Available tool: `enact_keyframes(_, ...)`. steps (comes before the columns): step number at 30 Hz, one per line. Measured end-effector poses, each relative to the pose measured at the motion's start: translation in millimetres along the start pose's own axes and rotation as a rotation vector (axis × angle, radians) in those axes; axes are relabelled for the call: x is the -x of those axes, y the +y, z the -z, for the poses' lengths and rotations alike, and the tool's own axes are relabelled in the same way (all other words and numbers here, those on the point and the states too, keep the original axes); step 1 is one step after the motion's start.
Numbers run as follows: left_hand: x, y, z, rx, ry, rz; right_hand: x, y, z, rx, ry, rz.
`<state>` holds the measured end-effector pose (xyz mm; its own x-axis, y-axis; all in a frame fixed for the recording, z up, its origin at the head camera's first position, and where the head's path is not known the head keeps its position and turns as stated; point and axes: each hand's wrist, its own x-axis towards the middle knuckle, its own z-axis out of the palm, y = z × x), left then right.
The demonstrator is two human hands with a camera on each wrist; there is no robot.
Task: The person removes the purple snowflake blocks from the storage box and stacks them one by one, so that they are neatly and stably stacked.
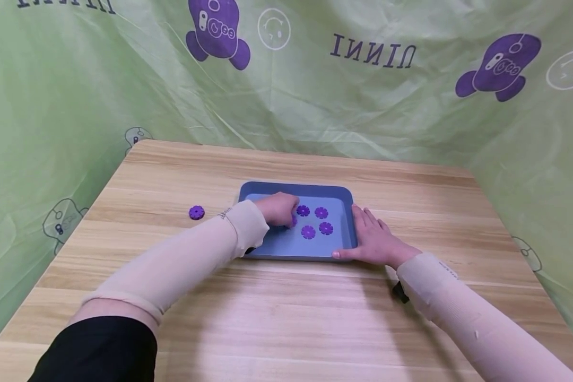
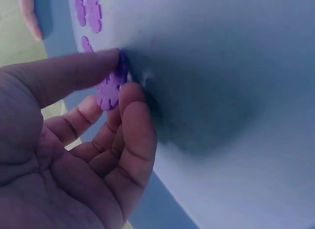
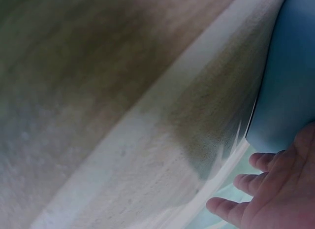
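My left hand (image 1: 279, 208) reaches into the blue tray (image 1: 272, 249) and pinches a purple notched disc (image 2: 109, 93) between thumb and fingertips, close over the tray floor. Several more flower-shaped discs (image 1: 307, 232) lie flat and spaced apart to the right of that hand, inside the tray. At the tray's right side is my right hand (image 1: 374, 239), its fingers extended along the outer wall and its thumb at the front right corner. The right wrist view shows those fingers beside the blue wall (image 3: 290, 66), with no disc in them.
Left of the tray, another purple disc (image 1: 197, 213) lies on the wooden table (image 1: 286, 313). A green printed curtain (image 1: 315, 106) hangs behind the table and along both sides. Both forearms cross the near part of the table.
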<state>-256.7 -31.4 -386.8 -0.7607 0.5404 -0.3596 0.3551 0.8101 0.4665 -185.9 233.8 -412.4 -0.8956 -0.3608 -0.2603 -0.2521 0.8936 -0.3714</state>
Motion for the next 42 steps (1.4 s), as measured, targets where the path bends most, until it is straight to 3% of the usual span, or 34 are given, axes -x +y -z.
enact_keyframes(7,5.6,-2.6,8.4,-0.029,0.044,-0.032,0.6,-0.5,0.5,0.005,0.005,-0.001)
enact_keyframes(16,22.4,-17.4,29.3,0.045,0.154,-0.043,0.9,0.4,-0.6,0.017,0.010,0.002)
enact_keyframes(26,38.9,-47.1,44.5,0.215,0.257,0.009,0.8,-0.3,-0.9,0.012,0.013,0.005)
enact_keyframes(37,56.8,-86.8,47.9,0.387,0.322,0.068,2.2,-2.5,-0.9,0.074,0.013,0.005)
enact_keyframes(42,67.8,-103.8,48.8,0.396,0.346,0.092,2.8,-3.4,0.7,0.110,0.025,0.027)
